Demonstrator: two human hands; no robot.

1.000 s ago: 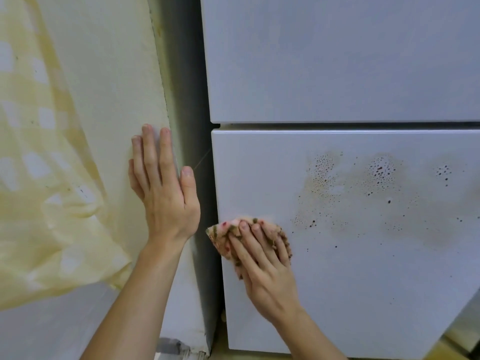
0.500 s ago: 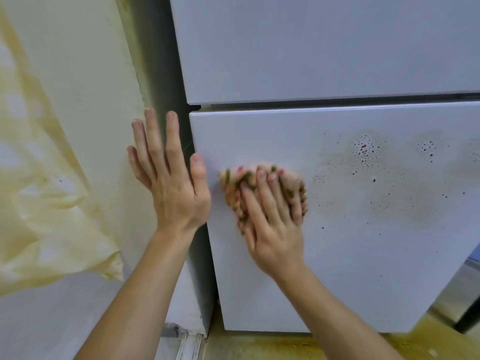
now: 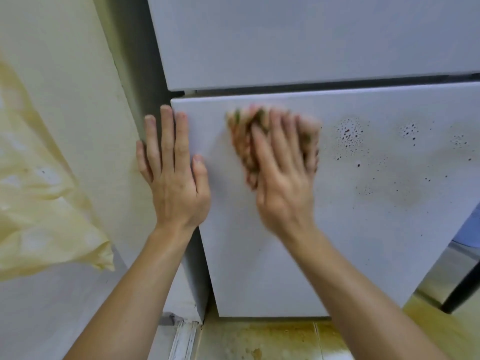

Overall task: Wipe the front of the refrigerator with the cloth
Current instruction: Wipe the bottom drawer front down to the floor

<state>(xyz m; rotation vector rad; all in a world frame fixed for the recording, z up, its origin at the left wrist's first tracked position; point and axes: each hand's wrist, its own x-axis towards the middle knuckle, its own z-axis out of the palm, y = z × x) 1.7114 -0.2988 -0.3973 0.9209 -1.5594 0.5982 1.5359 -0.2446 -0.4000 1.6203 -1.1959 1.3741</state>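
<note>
Head view: since half a second back, the right hand and cloth have slid up the refrigerator front to the top edge of the lower door, nearer the spots. Fingers are flat, pressing the wadded cloth on the door; motion-blurred. The left hand lies flat and empty across the door's left edge. The cloth looks soft and light and likely bunches, so pin it under a spread palm.

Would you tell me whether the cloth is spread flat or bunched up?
Bunched up: the cloth forms a crumpled wad under the flat right hand, though motion blurs it.
</note>
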